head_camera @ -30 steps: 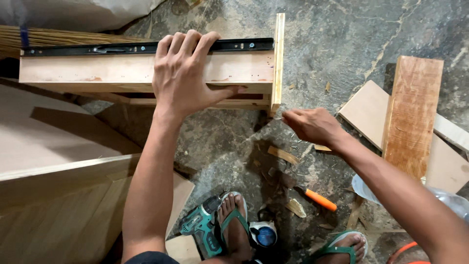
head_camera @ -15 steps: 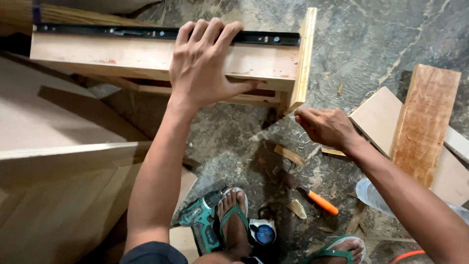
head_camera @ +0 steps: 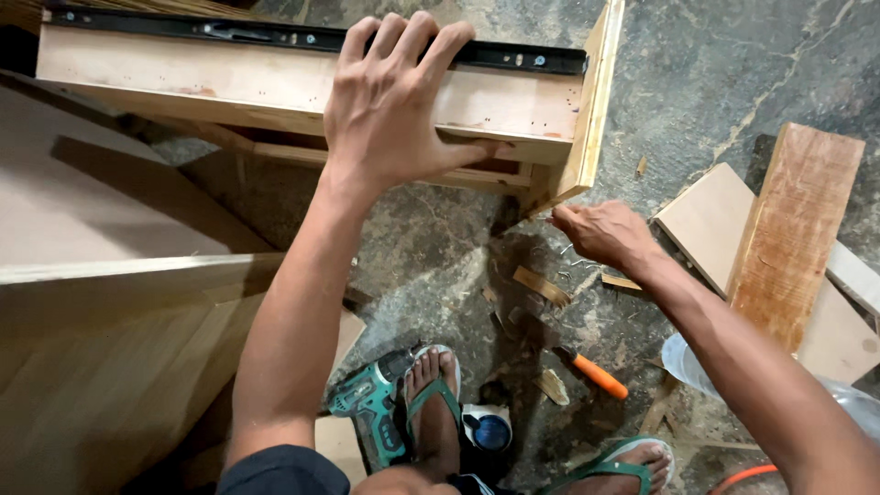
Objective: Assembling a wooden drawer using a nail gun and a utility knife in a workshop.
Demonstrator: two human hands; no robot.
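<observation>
The landmark is the pale plywood drawer box, laid on its side on the grey stone floor, with a black metal slide rail fixed along its upper edge. To the left of the drawer box a large flat light-wood panel is seen, standing apart from it. To the right of the drawer box, well apart, a reddish rough-sawn plank is laid over pale plywood offcuts.

The left hand is spread flat and open against the side of the drawer box, the fingertips hooked over the slide rail; nothing is gripped. The right hand is held just below the drawer box's right front corner, fingers pinched together; whether a small fastener is held cannot be told.

Below the drawer box, near the sandalled feet, a teal cordless drill is lain on the floor, and beside it an orange-handled screwdriver among wood chips.

For good work at this corner, the box would best be kept pressed steady by the flat hand, so that the joint is not shifted while the pinched fingers are brought squarely to the edge.
</observation>
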